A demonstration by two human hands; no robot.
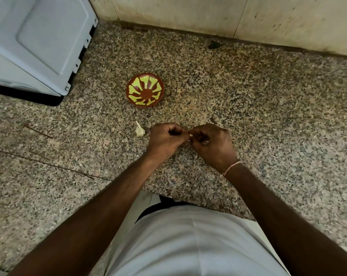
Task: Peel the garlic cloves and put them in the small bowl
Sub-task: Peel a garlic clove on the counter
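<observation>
- Head view, nearest the lens: a person in a pale shirt stood against the edge of a speckled granite counter, both bare forearms reaching out over the stone.
- Both hands met over the counter. The left hand and the right hand, a thin thread band at its wrist, had fingers curled tight around a single garlic clove, only a pale sliver of it showing between the fingertips.
- Peeling looked to be just under way; whether any skin had come loose could not be told. The job would likely go best by pinning the clove with one hand and nicking the papery skin at its tip with a thumbnail of the other, then stripping it in long pieces without bruising the flesh.
- Just left of the hands lay the rest of the garlic, off-white, bulbous, dry-skinned, with a pointed stalk.
- Farther back sat the small bowl, round, glossy, brown with yellow-green petal shapes, holding no cloves.
- At far left stood a smooth grey-white appliance; behind all, a stained wall.
</observation>
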